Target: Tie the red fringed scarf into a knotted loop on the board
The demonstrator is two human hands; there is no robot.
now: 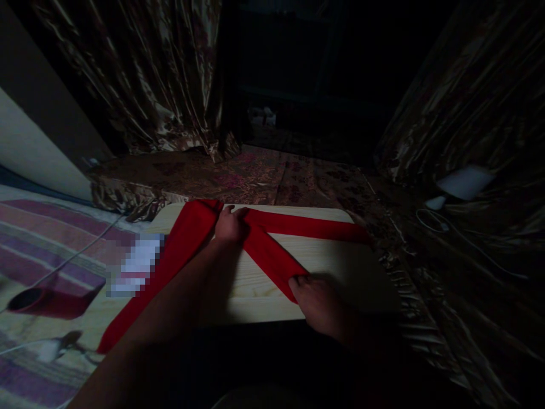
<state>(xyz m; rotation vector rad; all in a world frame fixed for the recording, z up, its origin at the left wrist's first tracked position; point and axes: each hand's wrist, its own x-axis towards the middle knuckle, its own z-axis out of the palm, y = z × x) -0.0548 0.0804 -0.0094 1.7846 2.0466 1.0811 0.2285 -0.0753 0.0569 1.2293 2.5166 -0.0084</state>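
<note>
A long red cloth strip (276, 264) lies folded across a pale wooden board (264, 298). One length of it runs to the far right edge of the board and another slants down past the left edge. At the bend near the board's far side, my left hand (231, 225) is closed on the strip, pressing it against the wood. My right hand (317, 301) grips the short slanting part lower down, fingers curled over its end. My left forearm covers some of the left length.
To the left, a striped cloth (46, 233) carries a red cylinder (55, 302) with a dark opening, a pale cable (80, 258) and a white plug-like piece (49, 350). Patterned curtains (170, 74) hang beyond the board. A white lamp-like object (464, 182) lies at right.
</note>
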